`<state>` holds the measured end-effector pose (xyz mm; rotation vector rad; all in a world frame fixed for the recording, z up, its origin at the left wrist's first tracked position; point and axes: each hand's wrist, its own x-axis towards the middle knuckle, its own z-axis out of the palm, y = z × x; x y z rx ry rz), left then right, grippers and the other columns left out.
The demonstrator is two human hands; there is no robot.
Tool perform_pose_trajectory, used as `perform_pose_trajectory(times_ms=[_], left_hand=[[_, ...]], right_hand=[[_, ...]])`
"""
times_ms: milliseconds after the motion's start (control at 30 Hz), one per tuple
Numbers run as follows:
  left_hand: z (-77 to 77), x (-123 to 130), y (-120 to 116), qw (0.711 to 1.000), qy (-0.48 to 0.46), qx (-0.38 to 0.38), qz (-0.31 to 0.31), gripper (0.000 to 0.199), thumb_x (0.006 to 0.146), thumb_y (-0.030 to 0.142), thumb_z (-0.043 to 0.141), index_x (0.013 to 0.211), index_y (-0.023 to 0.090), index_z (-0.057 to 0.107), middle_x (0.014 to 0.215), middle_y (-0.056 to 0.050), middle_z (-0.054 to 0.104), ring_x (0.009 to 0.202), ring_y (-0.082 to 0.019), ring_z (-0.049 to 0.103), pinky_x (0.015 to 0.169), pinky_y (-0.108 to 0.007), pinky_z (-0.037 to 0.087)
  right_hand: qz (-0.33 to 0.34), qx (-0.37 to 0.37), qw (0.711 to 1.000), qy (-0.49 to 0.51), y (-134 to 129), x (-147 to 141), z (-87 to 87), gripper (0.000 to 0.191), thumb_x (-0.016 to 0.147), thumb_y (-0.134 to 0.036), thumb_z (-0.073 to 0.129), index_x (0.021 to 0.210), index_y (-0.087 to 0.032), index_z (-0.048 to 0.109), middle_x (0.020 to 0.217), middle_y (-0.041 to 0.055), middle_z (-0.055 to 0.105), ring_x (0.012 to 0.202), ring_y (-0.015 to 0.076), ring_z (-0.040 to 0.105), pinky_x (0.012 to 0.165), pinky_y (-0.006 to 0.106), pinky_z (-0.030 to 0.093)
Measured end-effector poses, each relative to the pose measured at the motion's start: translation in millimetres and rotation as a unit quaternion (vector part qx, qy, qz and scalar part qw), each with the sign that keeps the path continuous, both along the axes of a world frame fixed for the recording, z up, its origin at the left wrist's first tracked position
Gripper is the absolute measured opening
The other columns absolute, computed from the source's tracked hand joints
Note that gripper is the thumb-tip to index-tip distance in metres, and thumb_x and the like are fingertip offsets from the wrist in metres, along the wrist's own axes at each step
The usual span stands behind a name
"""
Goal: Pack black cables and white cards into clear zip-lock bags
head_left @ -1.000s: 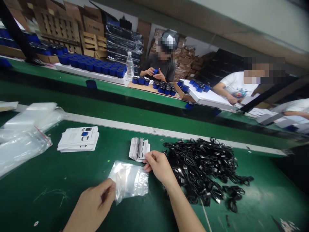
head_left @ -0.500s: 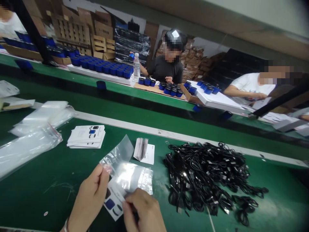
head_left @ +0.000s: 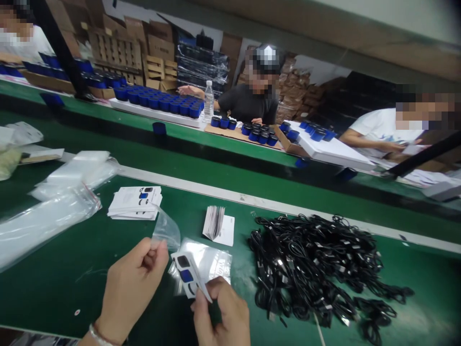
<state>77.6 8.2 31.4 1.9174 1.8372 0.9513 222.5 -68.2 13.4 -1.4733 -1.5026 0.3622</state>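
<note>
My left hand (head_left: 131, 281) pinches a small clear plastic bag (head_left: 167, 231), which sticks up above the fingers. Between the thumb and fingers of my right hand (head_left: 224, 311) is a folded white leaflet (head_left: 186, 275) printed with dark and blue pictures. Its upper end reaches close to my left fingertips. Beneath and behind the leaflet, more clear bags (head_left: 211, 262) lie flat on the green table. Just beyond them, a bundle of folded leaflets (head_left: 213, 223) stands on edge on a white card. A stack of printed leaflets (head_left: 133, 203) lies farther left.
To the right lies a large heap of coiled black cables (head_left: 309, 264). Packs of clear bags (head_left: 54, 211) are at the left. Across a green channel, people work beside rows of blue jars (head_left: 158, 101), a water bottle (head_left: 209, 102) and a white board (head_left: 334, 149).
The leaflet in my right hand has tilted up and moved right, off the table. My left hand has shifted slightly, its bag now apart from the flat ones. The view has swung a little left.
</note>
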Motion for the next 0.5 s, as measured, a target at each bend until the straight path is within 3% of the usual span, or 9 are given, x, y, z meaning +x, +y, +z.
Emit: perform_pose_trajectory(times_ms=[100, 233, 400, 500], left_hand=[[6.9, 3, -2, 0.998, 0.050, 0.029, -0.011, 0.030, 0.079, 0.043, 0.048, 0.058, 0.022, 0.052, 0.045, 0.006, 0.054, 0.040, -0.010, 0.051, 0.043, -0.020, 0.037], [7.2, 7, -7, 0.992, 0.097, 0.064, -0.042, 0.032, 0.083, 0.040, 0.044, 0.057, 0.022, 0.050, 0.046, 0.005, 0.052, 0.041, -0.010, 0.049, 0.044, -0.020, 0.034], [3.3, 12, -13, 0.970, 0.186, 0.113, -0.106, 0.028, 0.088, 0.030, 0.040, 0.062, 0.022, 0.049, 0.049, 0.006, 0.048, 0.041, -0.010, 0.050, 0.045, -0.020, 0.034], [-0.6, 18, -16, 0.953, 0.229, 0.131, -0.150, 0.031, 0.090, 0.028, 0.037, 0.062, 0.023, 0.049, 0.052, 0.005, 0.048, 0.043, -0.011, 0.053, 0.044, -0.021, 0.035]], right_hand=[[0.001, 0.113, 0.979, -0.171, 1, 8, 12.7, 0.014, 0.087, -0.010, 0.046, 0.084, -0.019, 0.056, 0.062, 0.0005, 0.061, 0.050, 0.0147, 0.057, 0.052, 0.025, 0.042], [-0.009, 0.103, 0.951, -0.290, 4, 11, 12.4, 0.014, 0.086, -0.007, 0.047, 0.081, -0.018, 0.054, 0.060, -0.0001, 0.061, 0.048, 0.0160, 0.055, 0.050, 0.028, 0.038], [-0.025, 0.082, 0.955, -0.282, 7, 7, -2.8, 0.026, 0.084, -0.004, 0.037, 0.074, -0.020, 0.055, 0.054, 0.0006, 0.056, 0.043, 0.0175, 0.050, 0.047, 0.030, 0.030], [-0.029, 0.023, 0.973, -0.230, 9, 7, -2.4, 0.027, 0.080, -0.006, 0.035, 0.065, -0.021, 0.051, 0.054, 0.0015, 0.055, 0.042, 0.0171, 0.050, 0.045, 0.029, 0.026]])
